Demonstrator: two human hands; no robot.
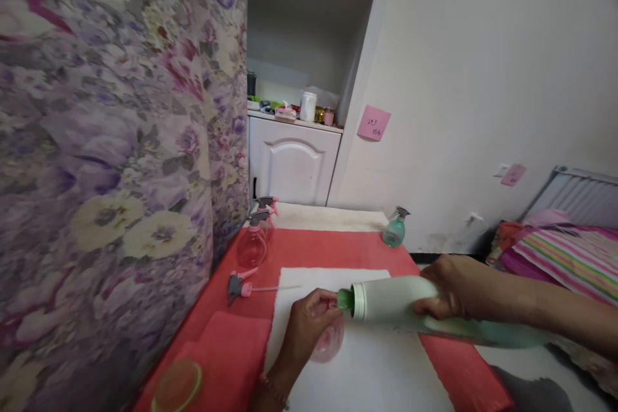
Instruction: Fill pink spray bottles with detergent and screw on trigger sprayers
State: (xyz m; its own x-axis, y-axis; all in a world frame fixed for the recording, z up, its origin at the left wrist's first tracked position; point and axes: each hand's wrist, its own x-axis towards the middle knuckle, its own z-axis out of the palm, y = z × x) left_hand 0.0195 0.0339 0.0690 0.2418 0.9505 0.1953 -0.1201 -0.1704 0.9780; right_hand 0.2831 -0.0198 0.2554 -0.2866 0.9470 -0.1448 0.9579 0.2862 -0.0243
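Observation:
My left hand (306, 328) pinches the neck of a clear pink spray bottle (329, 342) without its top, standing on a white sheet (367, 367). In my right hand (447, 290) is a large pale green bottle (386, 299), tipped nearly level with its open mouth toward the pink bottle. Something bright green (344, 299) sits between the two mouths; whether it is liquid or a small funnel I cannot tell. A grey and pink spray head (240, 286) lies left of my left hand, its thin tube reaching onto the sheet.
Pink spray bottles (252, 248) with grey heads stand at the table's far left. A green spray bottle (394, 232) is at the far right. Near left, a round see-through container (177, 383) rests on the red cover (328, 248). A floral curtain (120, 174) borders the left side.

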